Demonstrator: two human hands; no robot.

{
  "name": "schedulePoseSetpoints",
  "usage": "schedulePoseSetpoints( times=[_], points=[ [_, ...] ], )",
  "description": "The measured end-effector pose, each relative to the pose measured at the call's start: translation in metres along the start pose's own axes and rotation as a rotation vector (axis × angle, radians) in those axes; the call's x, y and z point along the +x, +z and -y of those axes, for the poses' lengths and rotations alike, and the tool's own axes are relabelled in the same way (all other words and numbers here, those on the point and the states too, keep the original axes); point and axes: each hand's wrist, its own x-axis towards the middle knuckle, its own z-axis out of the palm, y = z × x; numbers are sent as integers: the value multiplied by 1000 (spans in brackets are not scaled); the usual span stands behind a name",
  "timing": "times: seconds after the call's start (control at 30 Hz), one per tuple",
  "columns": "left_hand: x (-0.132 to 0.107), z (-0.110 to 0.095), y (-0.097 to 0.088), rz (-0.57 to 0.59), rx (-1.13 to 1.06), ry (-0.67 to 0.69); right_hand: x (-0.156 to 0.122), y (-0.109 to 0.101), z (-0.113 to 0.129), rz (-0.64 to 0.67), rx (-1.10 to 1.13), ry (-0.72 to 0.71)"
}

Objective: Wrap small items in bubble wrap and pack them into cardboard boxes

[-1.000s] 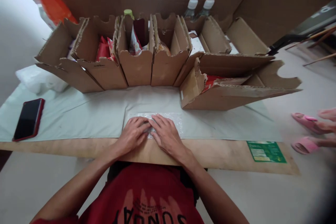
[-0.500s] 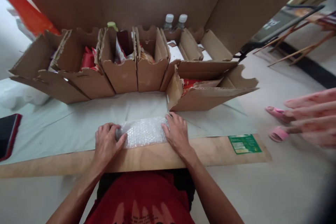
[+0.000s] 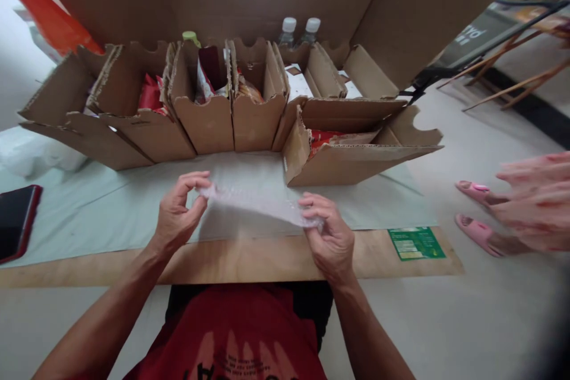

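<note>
A strip of bubble wrap point(image 3: 256, 202) is held up above the table, seen nearly edge-on and slanting down to the right. My left hand point(image 3: 180, 208) pinches its left end between thumb and fingers. Its right end is in my right hand point(image 3: 329, 234), with the fingers curled over it and the thumb underneath. Below the wrap lie the pale green cloth point(image 3: 249, 166) and the bare wooden edge of the table point(image 3: 240, 261). Just beyond my right hand stands a cardboard box point(image 3: 356, 166) turned sideways, with red packets point(image 3: 323, 138) in it.
Several open cardboard boxes point(image 3: 258, 124) holding packaged goods stand in a row at the back. Two clear bottles point(image 3: 287, 32) rise behind them. A phone point(image 3: 18, 219) lies at the left, a green label point(image 3: 416, 243) at the right edge. Another person's pink slippers point(image 3: 478, 234) show at right.
Both hands have lifted the bubble wrap off the table and tipped it from flat to nearly edge-on. My right hand has moved right and turned, its fingers now curled around the end.
</note>
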Motion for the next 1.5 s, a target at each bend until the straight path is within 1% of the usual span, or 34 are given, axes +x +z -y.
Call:
schedulePoseSetpoints(
  times=[0.03, 0.07, 0.13, 0.17, 0.2, 0.23, 0.27, 0.3, 0.33, 0.37, 0.4, 0.47, 0.5, 0.53, 0.57, 0.6, 0.63, 0.67, 0.7, 0.77, 0.8, 0.83, 0.87, 0.9, 1.0, 1.07, 1.1, 1.17, 1.2, 1.27, 1.3, 1.4, 1.47, 1.5],
  points=[
    [1, 4, -5, 51, 41, 79, 0, -3, -4, 48, -36, -65],
    [0, 10, -11, 139, 96, 135, -2, -6, -10, 131, -97, -109],
    [-11, 25, -26, 352, 213, 175, -13, -14, -25, 335, -248, -137],
    [-18, 32, -34, 434, 265, 172, -21, -19, -33, 417, -310, -130],
    [-25, 35, -40, 477, 309, 167, -28, -23, -39, 466, -357, -111],
    [-31, 36, -44, 473, 351, 168, -33, -26, -43, 476, -391, -89],
    [-35, 33, -45, 432, 392, 180, -35, -27, -44, 457, -418, -67],
    [-37, 28, -42, 380, 430, 208, -35, -25, -42, 426, -439, -52],
    [-37, 20, -36, 345, 462, 246, -32, -19, -37, 404, -454, -50],
    [-36, 12, -26, 342, 485, 292, -27, -9, -31, 402, -463, -62],
    [-34, 5, -14, 378, 501, 336, -21, 4, -24, 426, -465, -86],
    [-32, -1, 9, 537, 522, 393, -12, 31, -13, 538, -456, -159],
    [-33, 0, 18, 618, 535, 393, -10, 41, -11, 598, -452, -197],
    [-35, 4, 23, 682, 548, 381, -11, 47, -12, 640, -454, -221],
    [-38, 10, 24, 724, 558, 361, -14, 46, -16, 659, -459, -227],
    [-42, 16, 21, 745, 560, 344, -18, 41, -22, 652, -466, -211],
    [-46, 22, 14, 749, 554, 332, -23, 30, -29, 621, -472, -174],
    [-50, 26, 6, 726, 547, 318, -28, 17, -37, 568, -478, -121],
    [-54, 29, -3, 675, 543, 294, -32, 2, -44, 501, -484, -64],
    [-57, 29, -15, 495, 575, 210, -32, -19, -55, 372, -500, 18],
    [-56, 28, -18, 391, 618, 151, -28, -23, -57, 325, -515, 40],
    [-55, 26, -17, 305, 671, 93, -23, -21, -58, 300, -534, 49],
    [-53, 23, -13, 253, 723, 46, -17, -15, -59, 299, -558, 54],
    [-51, 21, -8, 237, 766, 10, -11, -5, -58, 310, -583, 61],
    [-47, 17, 10, 273, 776, -38, 1, 25, -52, 331, -603, 90],
    [-46, 15, 15, 253, 703, -44, -2, 32, -44, 312, -518, 111],
    [-45, 14, 14, 238, 651, -49, -7, 30, -39, 294, -453, 137],
    [-37, 12, 9, 230, 530, -71, -21, 20, -24, 240, -315, 234],
    [-30, 11, 7, 240, 475, -82, -29, 14, -15, 211, -255, 293],
    [-8, 9, 7, 284, 410, -84, -44, 7, 2, 183, -162, 385],
    [5, 9, 11, 311, 409, -70, -51, 7, 10, 197, -128, 411],
    [42, 11, 32, 415, 488, -6, -62, 16, 24, 319, -93, 444],
    [51, 12, 43, 449, 531, 47, -64, 25, 26, 384, -112, 436],
    [47, 12, 45, 452, 524, 82, -64, 27, 26, 405, -118, 420]
  ],
)
